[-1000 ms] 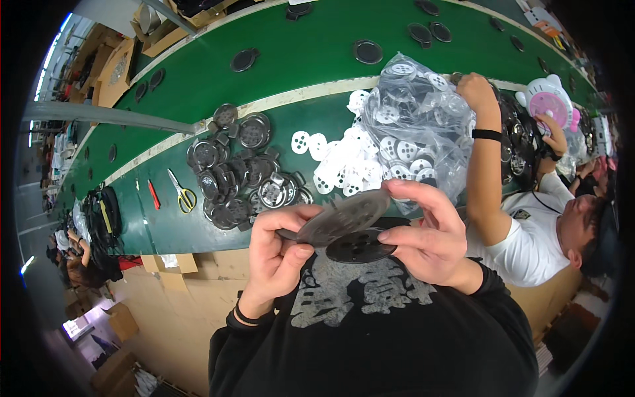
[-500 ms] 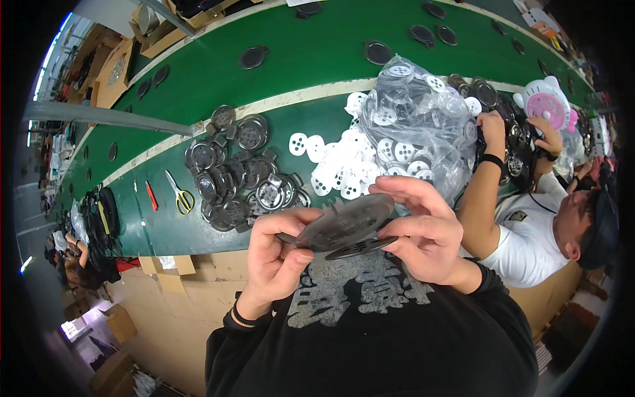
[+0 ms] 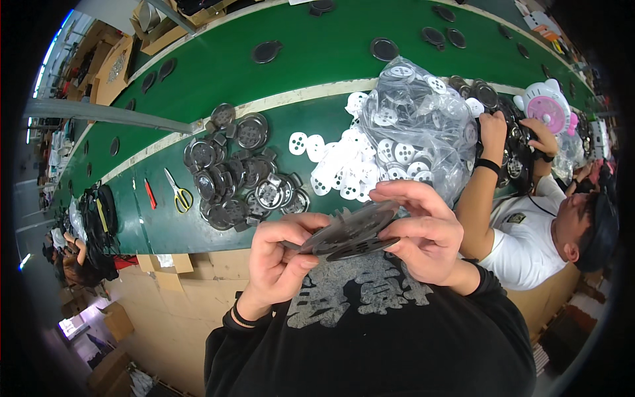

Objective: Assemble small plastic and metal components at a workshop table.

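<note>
Above the near edge of the green table, my left hand (image 3: 281, 258) pinches the left rim of a dark round plastic part (image 3: 350, 227). My right hand (image 3: 423, 231) grips a thin black disc with holes (image 3: 360, 247) from the right, its fingers reaching to the round part's far rim. The disc lies against the underside of the round part, at least along the near side; whether they touch all over is hidden. Both are seen almost edge-on. Beyond my left hand is a pile of similar dark round parts (image 3: 235, 169). Past the held parts lie loose white perforated pieces (image 3: 344, 162).
A clear plastic bag (image 3: 420, 112) of perforated discs stands beyond my right hand. Yellow-handled scissors (image 3: 178, 192) and a red tool (image 3: 150, 194) lie left. A green conveyor belt (image 3: 317, 46) carries spaced dark parts. A co-worker (image 3: 522, 245) handles dark parts at right; a pink-and-white fan (image 3: 546, 109) stands nearby.
The round part in my hands has tilted flatter and come down closer to the black disc. Parts on the belt have shifted a little to the right.
</note>
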### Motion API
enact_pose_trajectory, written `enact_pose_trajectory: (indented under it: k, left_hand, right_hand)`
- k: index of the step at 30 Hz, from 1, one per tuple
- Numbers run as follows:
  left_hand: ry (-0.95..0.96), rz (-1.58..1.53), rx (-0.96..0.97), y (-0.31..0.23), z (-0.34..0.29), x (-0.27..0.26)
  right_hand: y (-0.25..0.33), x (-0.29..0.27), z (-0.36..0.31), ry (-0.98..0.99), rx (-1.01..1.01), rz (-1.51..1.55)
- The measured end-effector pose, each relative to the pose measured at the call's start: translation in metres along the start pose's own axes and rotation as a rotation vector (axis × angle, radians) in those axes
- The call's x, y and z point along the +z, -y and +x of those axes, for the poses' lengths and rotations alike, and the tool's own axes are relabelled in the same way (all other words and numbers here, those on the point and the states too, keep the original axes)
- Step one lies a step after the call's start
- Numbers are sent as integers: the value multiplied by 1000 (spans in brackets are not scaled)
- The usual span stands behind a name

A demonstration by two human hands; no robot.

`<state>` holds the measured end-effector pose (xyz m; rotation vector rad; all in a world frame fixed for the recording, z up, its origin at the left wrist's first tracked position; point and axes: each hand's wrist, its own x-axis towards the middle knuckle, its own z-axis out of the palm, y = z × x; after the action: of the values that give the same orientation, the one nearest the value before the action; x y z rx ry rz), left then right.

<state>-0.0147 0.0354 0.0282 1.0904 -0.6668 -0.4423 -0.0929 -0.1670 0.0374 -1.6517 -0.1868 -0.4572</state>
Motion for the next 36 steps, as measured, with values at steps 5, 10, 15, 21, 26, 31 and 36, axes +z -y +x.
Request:
enact_pose_trajectory:
  k: [5,10,15,21,26,31,36]
  left_hand:
    - [1,-2,-9,1,-2,1]
    - [14,22,-10,3,-2,-1]
    - [9,-13,-64,0,-1,2]
    - [36,-16,-33,2,-1,0]
    - [47,60,-14,0,0,1]
    - [47,71,-3,0,0,1]
    - [53,-34,6,0,4,6]
  right_hand:
    - [-1,1,-1,-9,-4,11]
    - [-1,2,-1,-20,11,26]
    - [0,2,-1,-39,23,28]
    - [1,2,-1,-41,30,21]
    - [2,1,0,-45,10,-9]
    - [4,0,-1,-23,-14,-78]
    - [6,0,-2,-28,-46,-107]
